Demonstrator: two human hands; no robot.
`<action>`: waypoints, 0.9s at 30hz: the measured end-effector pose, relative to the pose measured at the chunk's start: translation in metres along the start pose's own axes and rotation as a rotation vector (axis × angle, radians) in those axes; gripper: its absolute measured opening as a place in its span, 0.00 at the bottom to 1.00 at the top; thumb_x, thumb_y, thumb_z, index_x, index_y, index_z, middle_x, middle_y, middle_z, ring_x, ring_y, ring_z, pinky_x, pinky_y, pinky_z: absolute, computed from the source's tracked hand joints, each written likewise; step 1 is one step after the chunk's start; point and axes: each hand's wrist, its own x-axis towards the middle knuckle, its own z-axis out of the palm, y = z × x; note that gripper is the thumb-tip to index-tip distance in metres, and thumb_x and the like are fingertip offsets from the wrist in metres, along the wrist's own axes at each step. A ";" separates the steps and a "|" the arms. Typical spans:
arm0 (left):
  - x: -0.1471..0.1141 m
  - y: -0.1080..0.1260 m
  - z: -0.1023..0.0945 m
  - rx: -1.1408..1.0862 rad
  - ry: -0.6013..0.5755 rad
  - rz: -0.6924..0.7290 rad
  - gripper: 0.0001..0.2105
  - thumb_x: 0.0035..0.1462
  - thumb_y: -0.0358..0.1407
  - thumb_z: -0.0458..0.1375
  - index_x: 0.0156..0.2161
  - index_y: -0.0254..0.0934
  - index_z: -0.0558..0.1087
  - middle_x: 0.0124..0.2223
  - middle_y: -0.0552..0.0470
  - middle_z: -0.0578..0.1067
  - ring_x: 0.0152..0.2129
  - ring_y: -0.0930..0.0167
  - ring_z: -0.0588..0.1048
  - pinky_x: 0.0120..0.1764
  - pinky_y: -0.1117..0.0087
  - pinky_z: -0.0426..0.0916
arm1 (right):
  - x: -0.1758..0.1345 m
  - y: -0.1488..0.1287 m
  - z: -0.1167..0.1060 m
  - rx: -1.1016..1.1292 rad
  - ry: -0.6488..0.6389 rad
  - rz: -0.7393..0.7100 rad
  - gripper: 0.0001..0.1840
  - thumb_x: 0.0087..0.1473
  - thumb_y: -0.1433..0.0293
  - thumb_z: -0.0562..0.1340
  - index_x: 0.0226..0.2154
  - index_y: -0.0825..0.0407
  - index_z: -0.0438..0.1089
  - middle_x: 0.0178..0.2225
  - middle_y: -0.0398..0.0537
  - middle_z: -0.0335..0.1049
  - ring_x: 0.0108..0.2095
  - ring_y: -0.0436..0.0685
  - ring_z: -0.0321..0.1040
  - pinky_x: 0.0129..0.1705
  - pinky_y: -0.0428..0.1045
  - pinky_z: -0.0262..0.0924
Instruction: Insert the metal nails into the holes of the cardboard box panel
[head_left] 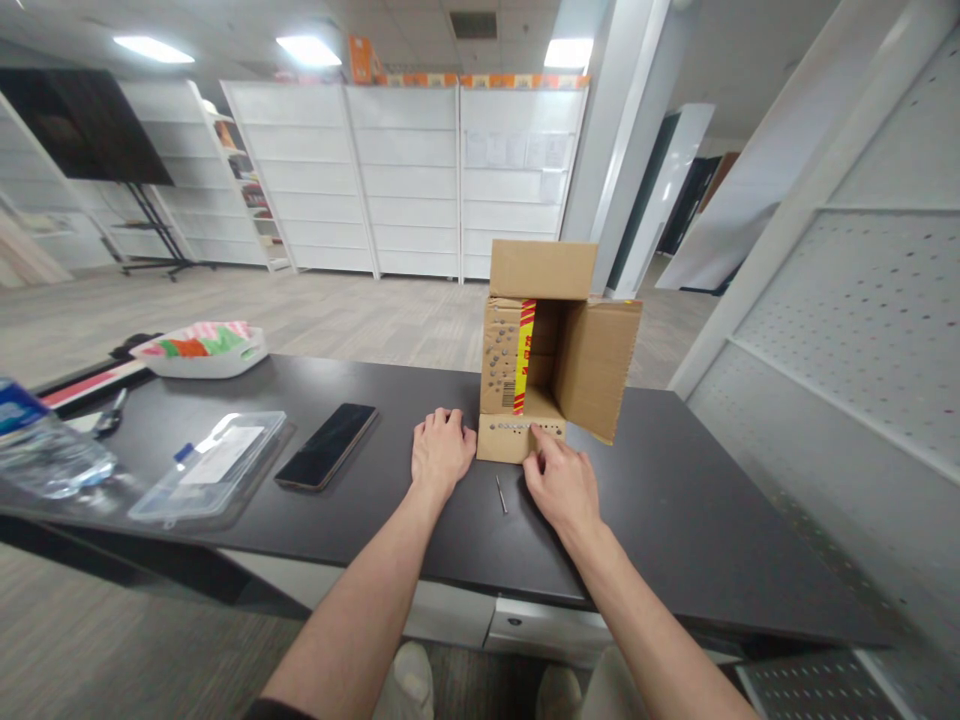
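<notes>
An open cardboard box [504, 340] stands on the dark table, its inside facing me. Small grey round heads, perhaps screws, dot its left flap, and a row of them with some dark holes crosses the lower front flap [499, 443]. My right hand [561, 480] touches that lower flap with the index fingertip; its thumb sits lower, apart from the finger, and the other fingers are curled. Beside the box's left corner, my left hand [441, 447] rests on the table, fingers forward and slightly bent, holding nothing visible. A thin metal screwdriver bit [502, 494] lies between my hands.
Left of my hands lie a black phone [327, 447] and a clear plastic case [214, 470]. Farther left are a water bottle [49, 450] and a white tray [225, 362] with colourful packets. A perforated white panel [862, 300] rises along the right side.
</notes>
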 end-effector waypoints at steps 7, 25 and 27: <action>0.000 0.000 0.001 0.006 0.006 -0.001 0.16 0.63 0.36 0.48 0.51 0.39 0.73 0.51 0.44 0.74 0.49 0.61 0.70 0.52 0.60 0.62 | -0.001 0.000 0.000 -0.008 -0.007 -0.005 0.26 0.60 0.71 0.54 0.60 0.53 0.66 0.49 0.56 0.77 0.45 0.62 0.74 0.46 0.54 0.62; 0.000 0.000 0.001 -0.007 0.020 0.002 0.15 0.63 0.36 0.49 0.50 0.39 0.73 0.51 0.44 0.73 0.49 0.61 0.70 0.52 0.60 0.61 | -0.003 0.001 0.001 -0.008 -0.004 -0.027 0.25 0.60 0.70 0.54 0.60 0.55 0.66 0.44 0.56 0.78 0.41 0.61 0.75 0.44 0.55 0.63; 0.000 0.000 0.001 -0.006 0.018 0.002 0.15 0.63 0.36 0.49 0.51 0.39 0.73 0.51 0.44 0.73 0.50 0.61 0.70 0.52 0.60 0.61 | -0.003 0.000 0.001 -0.007 -0.007 -0.026 0.25 0.60 0.70 0.54 0.59 0.55 0.66 0.44 0.55 0.78 0.41 0.61 0.75 0.45 0.54 0.63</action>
